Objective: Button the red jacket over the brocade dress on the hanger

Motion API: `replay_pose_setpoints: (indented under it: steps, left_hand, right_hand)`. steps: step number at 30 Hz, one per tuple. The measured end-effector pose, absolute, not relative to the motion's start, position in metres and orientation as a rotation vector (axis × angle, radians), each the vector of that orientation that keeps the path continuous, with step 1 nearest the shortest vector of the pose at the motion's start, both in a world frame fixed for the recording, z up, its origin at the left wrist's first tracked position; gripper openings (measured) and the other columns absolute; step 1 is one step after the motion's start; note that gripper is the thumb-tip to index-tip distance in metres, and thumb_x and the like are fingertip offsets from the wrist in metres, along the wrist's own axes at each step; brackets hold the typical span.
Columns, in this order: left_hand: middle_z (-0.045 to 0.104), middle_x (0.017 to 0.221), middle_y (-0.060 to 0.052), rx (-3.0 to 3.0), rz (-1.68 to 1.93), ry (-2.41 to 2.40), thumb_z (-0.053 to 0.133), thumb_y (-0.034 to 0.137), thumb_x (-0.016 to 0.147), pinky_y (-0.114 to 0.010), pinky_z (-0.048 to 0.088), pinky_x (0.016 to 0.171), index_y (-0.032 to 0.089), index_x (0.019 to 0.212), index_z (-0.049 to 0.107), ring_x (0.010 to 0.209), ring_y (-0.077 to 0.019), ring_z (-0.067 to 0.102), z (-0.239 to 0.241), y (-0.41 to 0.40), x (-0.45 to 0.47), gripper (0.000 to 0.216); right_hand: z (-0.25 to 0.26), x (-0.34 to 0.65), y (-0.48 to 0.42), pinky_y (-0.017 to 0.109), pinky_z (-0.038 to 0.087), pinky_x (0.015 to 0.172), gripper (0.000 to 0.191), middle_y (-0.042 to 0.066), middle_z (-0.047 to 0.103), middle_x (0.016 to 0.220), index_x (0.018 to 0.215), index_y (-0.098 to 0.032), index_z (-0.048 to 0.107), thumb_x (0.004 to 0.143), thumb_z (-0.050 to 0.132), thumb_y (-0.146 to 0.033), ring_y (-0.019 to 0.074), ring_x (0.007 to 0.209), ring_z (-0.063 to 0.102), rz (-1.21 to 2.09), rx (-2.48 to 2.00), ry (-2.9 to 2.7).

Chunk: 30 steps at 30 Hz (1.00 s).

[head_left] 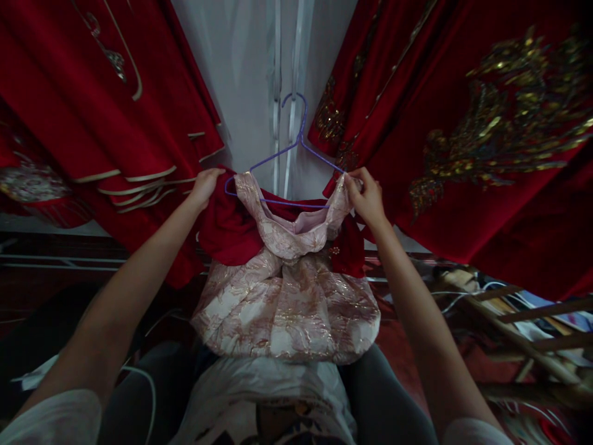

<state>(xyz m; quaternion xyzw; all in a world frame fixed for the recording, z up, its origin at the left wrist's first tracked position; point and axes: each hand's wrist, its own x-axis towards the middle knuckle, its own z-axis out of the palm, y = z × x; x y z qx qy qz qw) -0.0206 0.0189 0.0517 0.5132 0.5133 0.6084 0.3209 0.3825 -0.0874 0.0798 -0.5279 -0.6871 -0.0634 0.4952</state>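
A small pink-and-gold brocade dress (pixel 287 309) hangs in front of me on a purple wire hanger (pixel 280 151). Its straps go over the hanger's two arms, and the puffed skirt reaches down to my lap. A red garment (pixel 234 232), perhaps a little jacket, lies behind the bodice and shows at both sides. My left hand (pixel 207 187) is closed on the upper edge of this red garment, left of the hanger's end. At the hanger's other end, my right hand (pixel 368 198) pinches the dress strap near the shoulder; whether it also grips red cloth cannot be made out.
Large red garments with pale trim (pixel 152 123) hang at the left. More red clothing with gold sequin embroidery (pixel 504 123) hangs at the right. Behind the hanger are a pale wall (pixel 236 80) and metal poles (pixel 277 68). A wooden rack (pixel 528 346) stands low at the right.
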Motion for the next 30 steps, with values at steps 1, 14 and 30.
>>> replay_pose_setpoints:
  steps: [1,14,30]
  left_hand:
    - [0.066,0.079,-0.003,1.426,1.613,1.394,0.057,0.032,0.072,-0.032,0.051,0.083,0.016,0.077,0.064,0.077,-0.0175,0.061,0.062,0.018,-0.018,0.017]
    - [0.055,0.074,0.000,2.114,1.537,1.106,0.044,0.044,0.092,-0.027,0.049,0.073,0.017,0.086,0.059,0.074,-0.0139,0.057,0.118,-0.062,0.056,0.031]
    - [0.055,0.106,-0.005,2.506,0.933,1.276,0.058,0.040,0.081,-0.045,0.032,0.108,0.021,0.081,0.070,0.109,-0.0255,0.050,0.099,-0.012,0.043,0.023]
  right_hand:
    - [0.080,0.383,-0.087,0.038,0.041,0.085,0.030,0.003,0.064,0.083,0.094,-0.024,0.061,0.091,0.044,-0.049,0.0226,0.088,0.059,-0.155,-1.280,-1.664]
    - [0.083,0.381,-0.095,0.035,0.043,0.079,0.031,0.003,0.066,0.080,0.093,-0.024,0.061,0.091,0.044,-0.050,0.0215,0.082,0.060,-0.203,-1.263,-1.678]
    - [0.079,0.375,-0.094,0.032,0.043,0.074,0.031,0.002,0.062,0.077,0.087,-0.024,0.057,0.089,0.044,-0.052,0.0195,0.077,0.057,-0.116,-1.294,-1.676]
